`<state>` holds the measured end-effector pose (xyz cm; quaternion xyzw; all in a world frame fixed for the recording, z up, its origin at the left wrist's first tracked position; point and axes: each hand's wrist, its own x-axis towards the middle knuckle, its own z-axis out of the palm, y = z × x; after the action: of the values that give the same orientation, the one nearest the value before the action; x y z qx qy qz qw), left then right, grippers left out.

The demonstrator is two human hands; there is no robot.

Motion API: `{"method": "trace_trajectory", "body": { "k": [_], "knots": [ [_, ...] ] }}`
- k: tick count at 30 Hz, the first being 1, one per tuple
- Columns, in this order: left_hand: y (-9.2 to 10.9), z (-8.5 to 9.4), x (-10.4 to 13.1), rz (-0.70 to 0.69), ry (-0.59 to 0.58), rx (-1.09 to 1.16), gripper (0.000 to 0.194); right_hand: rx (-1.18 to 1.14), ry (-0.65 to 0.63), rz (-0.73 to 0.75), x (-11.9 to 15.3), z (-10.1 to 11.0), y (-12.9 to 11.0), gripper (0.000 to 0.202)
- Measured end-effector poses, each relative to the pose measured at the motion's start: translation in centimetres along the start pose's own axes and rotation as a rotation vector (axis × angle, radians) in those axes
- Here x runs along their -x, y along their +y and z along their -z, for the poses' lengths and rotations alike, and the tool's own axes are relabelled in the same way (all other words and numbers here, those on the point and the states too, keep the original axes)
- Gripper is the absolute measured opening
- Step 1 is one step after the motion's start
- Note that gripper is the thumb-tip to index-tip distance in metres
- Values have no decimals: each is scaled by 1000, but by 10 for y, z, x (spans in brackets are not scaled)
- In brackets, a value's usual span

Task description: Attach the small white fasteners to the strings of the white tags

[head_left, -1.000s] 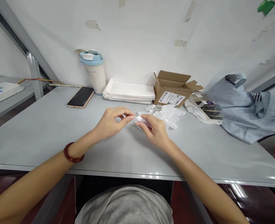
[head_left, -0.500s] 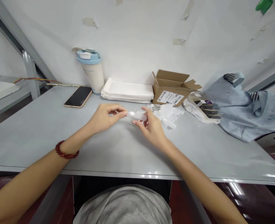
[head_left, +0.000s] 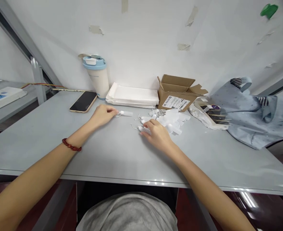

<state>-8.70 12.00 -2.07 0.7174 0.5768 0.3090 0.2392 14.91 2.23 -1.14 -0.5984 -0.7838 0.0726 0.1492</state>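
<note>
My left hand [head_left: 103, 115] is closed, its fingertips pinching the string end of a small translucent white tube [head_left: 126, 113] with a thin loop. That tube lies on or just over the grey table, its far end pointing right. My right hand [head_left: 157, 133] is closed with its thumb and fingers around another white tube [head_left: 143, 129], whose thin string sticks out to the left. Beside and beyond the right hand lies a loose heap of similar white tubes [head_left: 171, 118], partly covered by the fingers.
Behind the hands stand a stack of white envelopes [head_left: 134, 93], an open cardboard box [head_left: 173, 96] and a cup with a blue lid [head_left: 98, 78]. A phone [head_left: 83, 102] lies at left. A clear-topped packet [head_left: 211, 115] and light blue cloth [head_left: 259, 115] are at right.
My hands have moved apart: the left went left with one tube, and the right came away from it to another tube by the heap. The view has shifted slightly.
</note>
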Motion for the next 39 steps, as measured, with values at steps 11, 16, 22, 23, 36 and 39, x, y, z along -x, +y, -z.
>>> {"method": "trace_trajectory", "body": {
  "k": [11,16,22,23,36,39],
  "knots": [
    [18,-8,16,-330,106,-192,25,72,88,-20,0,3,6,12],
    [24,-15,22,-405,57,-212,26,102,29,-44,-1,7,13,6],
    [26,-19,25,-431,3,-228,27,154,-22,-27,-1,3,13,6],
    [27,-19,26,-436,-3,-221,27,141,-16,-27,-1,3,13,7],
    [50,-15,41,-413,-178,56,28,-224,304,12,-1,7,12,14],
    [52,-16,43,-424,-207,53,28,-251,316,10,-1,7,11,15]
  ]
}}
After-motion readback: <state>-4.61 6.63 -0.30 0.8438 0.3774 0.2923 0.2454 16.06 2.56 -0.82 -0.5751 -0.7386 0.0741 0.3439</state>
